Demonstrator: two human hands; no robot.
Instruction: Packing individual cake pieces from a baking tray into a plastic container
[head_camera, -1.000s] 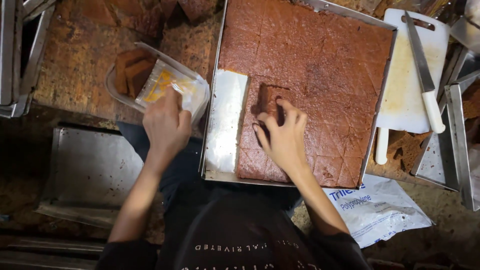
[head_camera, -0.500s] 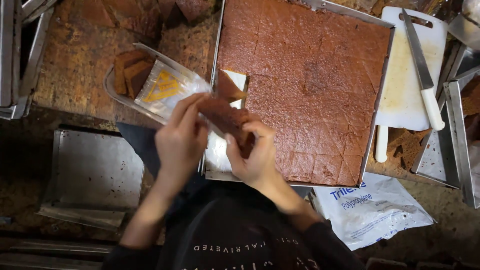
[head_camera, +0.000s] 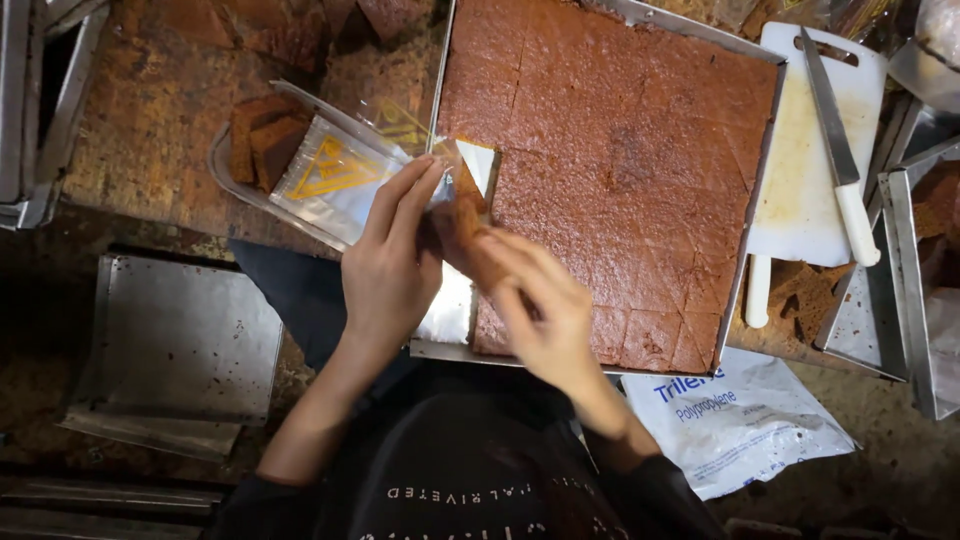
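Observation:
A large metal baking tray (head_camera: 760, 180) holds a brown cake (head_camera: 620, 150) cut into squares, with a bare strip at its left side. My right hand (head_camera: 545, 310) grips one brown cake slice (head_camera: 462, 225) over that strip. My left hand (head_camera: 390, 265) pinches a clear plastic bag (head_camera: 340, 175) with a yellow print, its mouth against the slice. The bag lies over a clear plastic tub (head_camera: 255, 150) holding more brown slices.
A white cutting board (head_camera: 810, 190) with a white-handled knife (head_camera: 840, 160) lies right of the tray. A white printed plastic packet (head_camera: 740, 420) sits at the lower right. Empty metal trays (head_camera: 170, 350) lie at lower left; more trays stand at the right edge.
My right hand lifted a slice out of the cake's left edge and brought it to the bag. My left hand took the bag's mouth and holds it at the slice.

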